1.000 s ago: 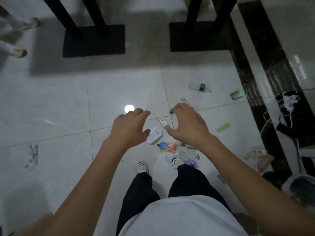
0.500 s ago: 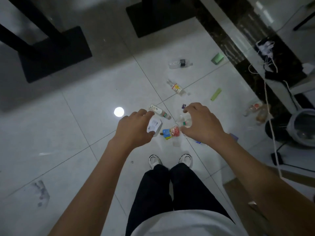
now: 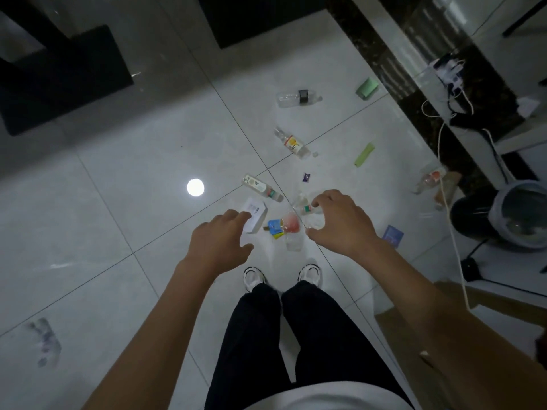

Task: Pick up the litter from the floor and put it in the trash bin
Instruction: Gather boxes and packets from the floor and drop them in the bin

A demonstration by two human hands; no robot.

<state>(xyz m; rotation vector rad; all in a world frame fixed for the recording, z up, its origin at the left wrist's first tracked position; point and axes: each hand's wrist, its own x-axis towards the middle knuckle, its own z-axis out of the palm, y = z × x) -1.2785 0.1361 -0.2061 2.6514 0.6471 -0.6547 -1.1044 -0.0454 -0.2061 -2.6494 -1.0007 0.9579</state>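
Litter lies on the white tiled floor ahead of my feet: a white box (image 3: 255, 216), a blue and red wrapper (image 3: 280, 226), a clear cup (image 3: 294, 242), several plastic bottles (image 3: 262, 187) (image 3: 291, 142) (image 3: 297, 97), a green strip (image 3: 364, 155), a green packet (image 3: 367, 87) and a blue card (image 3: 392, 235). The trash bin (image 3: 521, 216) with a clear liner stands at the right. My left hand (image 3: 220, 241) hovers over the box's near end, fingers loosely curled, empty. My right hand (image 3: 340, 223) hangs over a small bottle (image 3: 307, 209), fingers curved, holding nothing.
Black stand bases (image 3: 59, 78) (image 3: 266, 16) sit at the back. A dark marble strip (image 3: 414, 84) runs along the right, with white cables (image 3: 450, 202) and a power strip (image 3: 450, 71). Another bottle (image 3: 427, 180) lies near the bin. A cardboard piece (image 3: 473, 303) lies at right.
The view has swung right and down, so the bin and cables now show at the right. Both hands stay out in front, empty, above the litter cluster.
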